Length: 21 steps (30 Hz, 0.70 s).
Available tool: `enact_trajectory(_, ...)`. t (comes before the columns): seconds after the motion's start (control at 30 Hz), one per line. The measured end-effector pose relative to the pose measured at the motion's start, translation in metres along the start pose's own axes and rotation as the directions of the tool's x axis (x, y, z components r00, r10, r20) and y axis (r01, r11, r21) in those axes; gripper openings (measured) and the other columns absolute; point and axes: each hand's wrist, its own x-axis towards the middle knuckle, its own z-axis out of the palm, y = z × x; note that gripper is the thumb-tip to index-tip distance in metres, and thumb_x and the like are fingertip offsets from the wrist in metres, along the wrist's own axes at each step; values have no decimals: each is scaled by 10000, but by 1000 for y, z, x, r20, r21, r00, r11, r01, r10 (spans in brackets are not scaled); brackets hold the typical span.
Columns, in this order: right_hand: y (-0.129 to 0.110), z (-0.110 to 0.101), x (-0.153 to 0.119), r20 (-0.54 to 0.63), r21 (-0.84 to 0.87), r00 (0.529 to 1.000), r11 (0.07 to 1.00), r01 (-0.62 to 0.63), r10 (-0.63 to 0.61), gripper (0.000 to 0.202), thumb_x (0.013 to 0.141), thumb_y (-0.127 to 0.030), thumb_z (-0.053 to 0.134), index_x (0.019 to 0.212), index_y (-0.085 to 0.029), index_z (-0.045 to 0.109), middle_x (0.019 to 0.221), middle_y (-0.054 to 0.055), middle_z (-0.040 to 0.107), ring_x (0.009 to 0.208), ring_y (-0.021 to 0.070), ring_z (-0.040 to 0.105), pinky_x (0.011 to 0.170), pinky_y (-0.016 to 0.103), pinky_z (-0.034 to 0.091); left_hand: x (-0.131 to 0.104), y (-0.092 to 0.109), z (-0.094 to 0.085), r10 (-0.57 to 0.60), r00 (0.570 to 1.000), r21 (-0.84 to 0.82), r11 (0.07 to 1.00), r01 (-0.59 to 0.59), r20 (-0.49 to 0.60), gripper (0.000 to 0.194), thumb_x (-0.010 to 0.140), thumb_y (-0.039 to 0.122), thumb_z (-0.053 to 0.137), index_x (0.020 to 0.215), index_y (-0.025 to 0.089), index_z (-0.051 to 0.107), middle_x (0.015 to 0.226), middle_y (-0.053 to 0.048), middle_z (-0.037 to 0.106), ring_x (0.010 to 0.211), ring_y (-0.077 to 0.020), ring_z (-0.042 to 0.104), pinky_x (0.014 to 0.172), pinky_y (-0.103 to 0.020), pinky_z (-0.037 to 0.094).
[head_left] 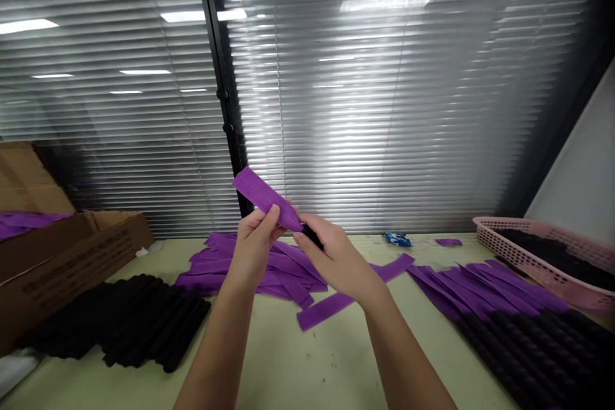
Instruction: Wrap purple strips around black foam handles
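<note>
A purple strap [264, 195] is pinched in my left hand [257, 240], its flat free end pointing up and left. My right hand [339, 259] is closed around a short black piece [312, 236], which meets the strap's lower right end between the two hands. Below and behind my hands, a heap of loose purple straps [288, 269] lies on the pale table [288, 365]. One more strap [327, 309] lies slantwise under my right wrist.
Black tubes [139, 317] lie at the left by a cardboard box [81, 262]. Black pieces with purple straps [485, 295] are lined up at the right. Behind them stand a pink basket [542, 269] and a blue packet [398, 239]. Window blinds [336, 109] rise behind the table.
</note>
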Motion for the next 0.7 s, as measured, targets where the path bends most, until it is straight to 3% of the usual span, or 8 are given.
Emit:
enact_trajectory(0.2, 0, 11, 2, -23, -228, 999, 973, -41, 37, 269, 993, -415, 401, 1101, -226, 558, 836, 19, 634, 713, 174, 574, 578, 262, 378, 1, 1, 2, 10, 998, -58, 998, -13, -65, 353, 791, 425, 715, 948, 109, 711, 900, -104, 736, 856, -212, 701, 762, -295, 557)
enact_trajectory(0.4, 4, 18, 4, -117, -491, 993, 869, -54, -4, 301, 1003, -429, 358, 1102, -213, 544, 796, 23, 653, 627, 165, 577, 520, 248, 301, -3, 1, 7, -20, 996, -118, 993, 10, -83, 353, 788, 426, 718, 960, 119, 697, 890, -98, 736, 788, -190, 708, 670, -253, 560)
enact_trajectory(0.7, 9, 20, 4, -181, -673, 982, 735, -82, -56, 409, 1002, -523, 294, 1087, -255, 591, 730, 4, 667, 557, 142, 561, 477, 244, 195, -3, -3, 9, -18, 992, -178, 984, -4, -123, 376, 780, 415, 729, 1043, 152, 672, 882, -70, 729, 662, -115, 679, 609, -204, 552)
